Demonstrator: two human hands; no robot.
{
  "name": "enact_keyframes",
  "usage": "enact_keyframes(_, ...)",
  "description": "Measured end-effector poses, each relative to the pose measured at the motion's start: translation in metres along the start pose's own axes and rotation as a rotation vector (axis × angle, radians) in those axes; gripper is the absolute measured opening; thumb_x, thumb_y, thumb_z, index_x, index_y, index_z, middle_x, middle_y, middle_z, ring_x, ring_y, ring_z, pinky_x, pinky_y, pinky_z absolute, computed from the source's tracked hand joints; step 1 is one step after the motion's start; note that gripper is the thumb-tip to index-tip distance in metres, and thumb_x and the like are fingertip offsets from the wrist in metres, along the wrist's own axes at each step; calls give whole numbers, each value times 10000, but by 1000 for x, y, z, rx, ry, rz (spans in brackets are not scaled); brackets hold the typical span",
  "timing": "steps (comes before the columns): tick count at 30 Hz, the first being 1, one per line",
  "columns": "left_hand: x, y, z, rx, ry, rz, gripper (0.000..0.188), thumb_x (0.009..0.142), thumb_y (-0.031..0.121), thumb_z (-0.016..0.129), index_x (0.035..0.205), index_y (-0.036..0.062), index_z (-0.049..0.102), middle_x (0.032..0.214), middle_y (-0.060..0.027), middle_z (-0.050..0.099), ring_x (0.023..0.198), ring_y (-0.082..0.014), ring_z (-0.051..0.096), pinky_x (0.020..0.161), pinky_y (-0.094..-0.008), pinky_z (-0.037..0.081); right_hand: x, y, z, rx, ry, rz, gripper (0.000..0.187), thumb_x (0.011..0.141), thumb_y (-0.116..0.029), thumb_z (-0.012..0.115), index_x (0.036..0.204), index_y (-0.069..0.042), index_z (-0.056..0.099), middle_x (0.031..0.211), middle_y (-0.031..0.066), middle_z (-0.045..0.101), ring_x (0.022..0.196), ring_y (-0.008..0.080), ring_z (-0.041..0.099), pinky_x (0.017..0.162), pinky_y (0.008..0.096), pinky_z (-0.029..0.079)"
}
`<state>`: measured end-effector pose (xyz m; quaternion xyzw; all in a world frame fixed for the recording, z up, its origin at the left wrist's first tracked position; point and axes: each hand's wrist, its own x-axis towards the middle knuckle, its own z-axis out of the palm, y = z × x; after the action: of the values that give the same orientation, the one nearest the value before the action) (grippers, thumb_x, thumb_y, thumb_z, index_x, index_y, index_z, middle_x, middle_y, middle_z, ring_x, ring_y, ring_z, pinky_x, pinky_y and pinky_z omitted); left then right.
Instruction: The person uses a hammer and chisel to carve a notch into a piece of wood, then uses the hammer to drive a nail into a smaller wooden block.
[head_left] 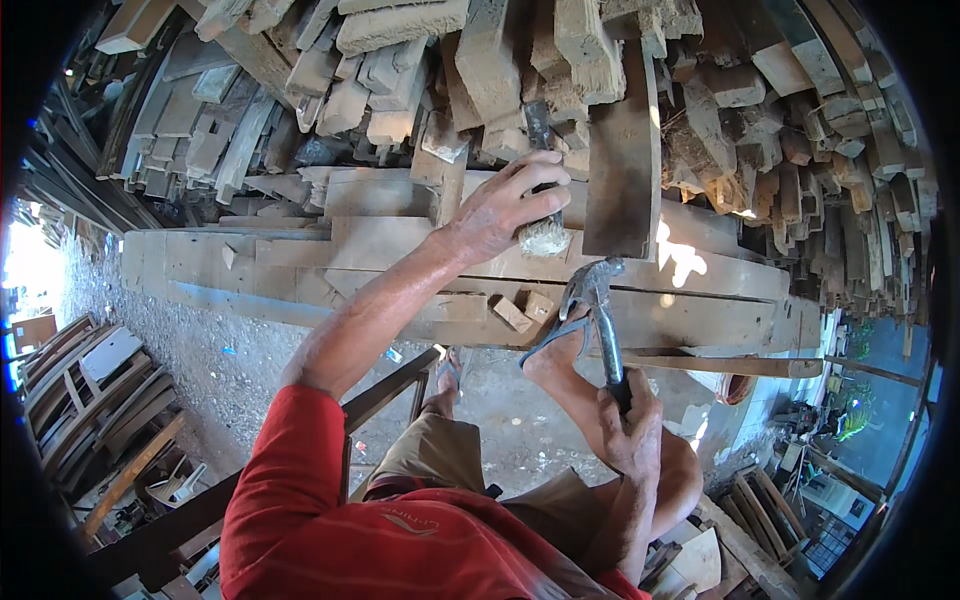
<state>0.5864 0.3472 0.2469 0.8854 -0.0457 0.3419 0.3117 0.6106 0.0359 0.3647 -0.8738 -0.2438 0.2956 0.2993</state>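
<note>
My right hand (630, 425) is wrapped around the dark grip of a claw hammer (605, 330). The metal head of the hammer is up by the plank stack, close to my sandalled foot. Further up, my left hand (515, 205) is closed around a dark narrow bar (537, 122), whose kind I cannot make out. Just below those fingers shows a pale, rough wooden end (544, 238); whether it belongs to the bar is unclear. Right of it a wide brown board (618, 170) stands out from the wood pile. Two small wood blocks (512, 314) lie on the planks (420, 262).
Stacked timber offcuts (400, 80) fill the far side, with more lumber ends (800, 130) at the right. My sandalled foot (560, 340) rests against the planks. A dark wooden frame (385, 390) slants beside my left leg. Curved wood pieces (100, 400) are piled at the left.
</note>
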Motion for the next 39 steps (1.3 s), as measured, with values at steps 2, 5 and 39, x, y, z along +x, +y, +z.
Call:
enact_keyframes(2, -2, -1, 1, 14, -23, 0, 380, 761, -10, 701, 1113, 77, 588, 1259, -100, 540, 1316, -357, 486, 1078, -439, 474, 0, 0, 0, -27, 4, -17, 237, 873, -95, 591, 1081, 18, 606, 688, 151, 574, 597, 234, 559, 607, 380, 470)
enact_keyframes(5, -6, -3, 2, 64, -74, 7, 353, 777, 18, 704, 1114, 72, 610, 1273, -105, 555, 1331, -353, 491, 1069, -442, 479, 1, 0, -1, -43, -1, -20, 233, 870, -81, 595, 1081, 18, 606, 690, 155, 582, 597, 237, 565, 611, 379, 475)
enact_keyframes(39, 1, -13, -27, -8, -143, 44, 323, 795, -27, 664, 1093, 68, 585, 1260, -79, 542, 1322, -316, 494, 1036, -404, 519, 113, -44, -73, -988, 116, -1082, 258, 726, -243, 737, 777, -92, 534, 674, 41, 468, 573, 205, 541, 510, 348, 449)
